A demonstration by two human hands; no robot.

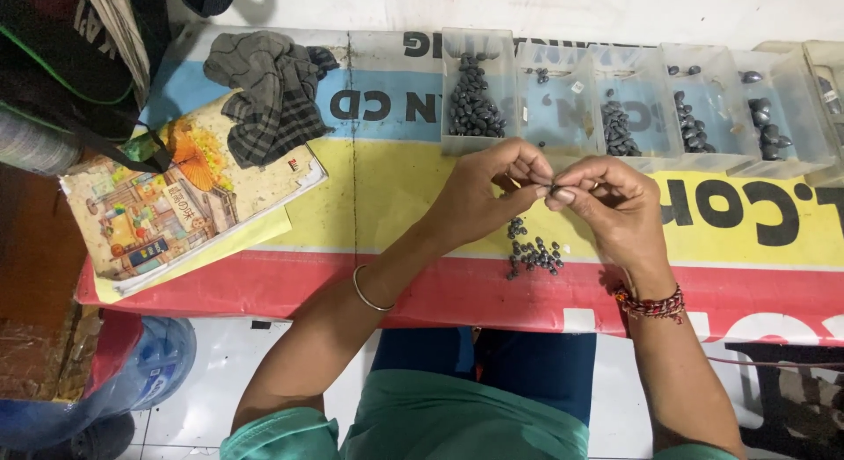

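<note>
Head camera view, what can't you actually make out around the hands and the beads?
- The item pinched between the left hand and right hand: too small, covered by the fingers.
- Any thread: too thin to see.
- The loose dark beads: too small to show holes.
- The far-right clear box: cut off by the frame edge.
- The illustrated booklet: its top is hidden under a checked cloth.

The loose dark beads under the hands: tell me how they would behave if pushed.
The loose dark beads look small and rounded, so a push would probably scatter them or set them rolling. The banner-covered table looks smooth, offering little to stop them. Each seems light, likely fiddly to pinch.
</note>
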